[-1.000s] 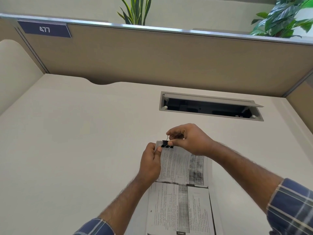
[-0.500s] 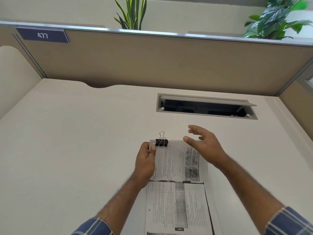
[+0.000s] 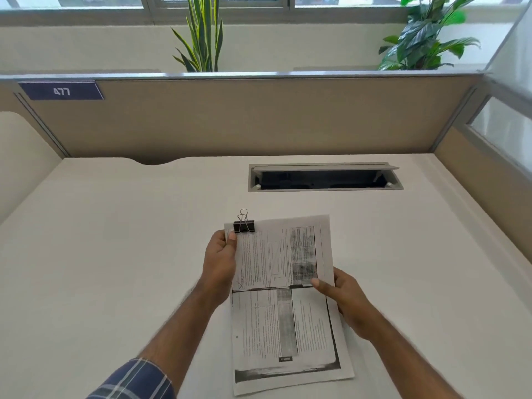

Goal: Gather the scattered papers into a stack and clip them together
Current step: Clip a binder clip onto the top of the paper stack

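Note:
A stack of printed papers (image 3: 283,306) is held above the white desk (image 3: 115,254), long side running away from me. A black binder clip (image 3: 243,226) with wire handles upright bites its far left corner. My left hand (image 3: 220,266) grips the stack's left edge just below the clip, thumb on top of the page. My right hand (image 3: 344,300) holds the right edge near the middle, thumb pressed on the top sheet and fingers underneath.
An open cable hatch (image 3: 324,178) is set into the desk beyond the papers. A tan partition (image 3: 259,116) with a "477" label (image 3: 62,91) closes off the back and both sides. Plants (image 3: 201,36) stand behind it.
My right hand let go of the binder clip, swung away to the right, then came down to hold the stack's right edge. The clip stays on the corner. The stack now lies flatter.

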